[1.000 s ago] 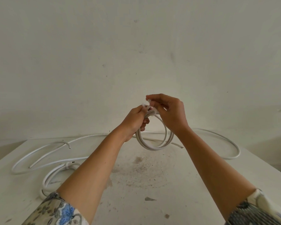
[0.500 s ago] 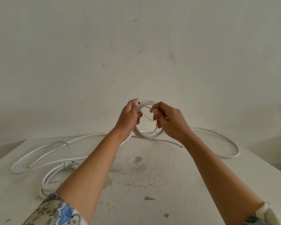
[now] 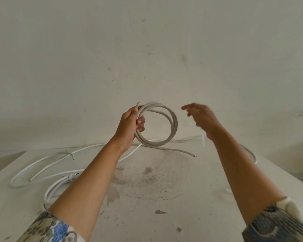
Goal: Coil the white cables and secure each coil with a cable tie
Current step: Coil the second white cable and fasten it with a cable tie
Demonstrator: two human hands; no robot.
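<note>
One white cable coil (image 3: pixel 173 123), over the table's (image 3: pixel 164 198) far edge, sits gripped in the left hand (image 3: pixel 129 124); the right hand (image 3: pixel 202 117) is too blurred to tell.

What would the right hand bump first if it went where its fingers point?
Most likely the coiled cable that the left hand holds up. The right hand points its fingers left toward the coil's right side; depth is hard to judge.

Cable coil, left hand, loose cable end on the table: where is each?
cable coil (image 3: pixel 175 123), head view, right side of loop
left hand (image 3: pixel 128 125), head view, back of hand
loose cable end (image 3: pixel 192 155), head view, cut tip
</note>
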